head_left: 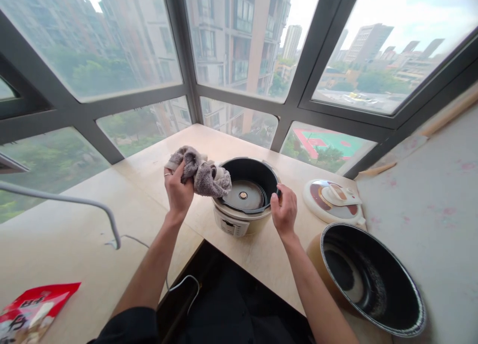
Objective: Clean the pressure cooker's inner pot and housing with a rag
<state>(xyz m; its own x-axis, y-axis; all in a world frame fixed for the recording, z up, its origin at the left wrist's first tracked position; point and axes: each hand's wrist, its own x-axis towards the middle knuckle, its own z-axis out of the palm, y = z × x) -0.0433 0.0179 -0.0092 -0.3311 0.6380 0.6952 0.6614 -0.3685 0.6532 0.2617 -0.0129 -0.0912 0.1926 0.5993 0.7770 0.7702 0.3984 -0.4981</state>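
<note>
Bunched up in my left hand (179,192) is a grey-brown cloth (207,177), held at the left rim of a rice cooker (231,222). The cooker stands lidless on the counter, its dark inside showing a heating plate (250,197) with a round button in the middle. My right hand (285,208) grips the cooker's right rim, its fingers curled over the edge. Right of the cooker lies its white and brown lid (332,199). The inner pot (373,279), dark inside and golden outside, rests tilted at the lower right, apart from both hands.
Large windows with grey frames (190,85) border the pale counter (149,209) at the back. A red food packet (37,309) lies at the lower left. One thick grey cable (89,203) enters from the left, and a thinner white cord (182,282) hangs over the counter's front edge.
</note>
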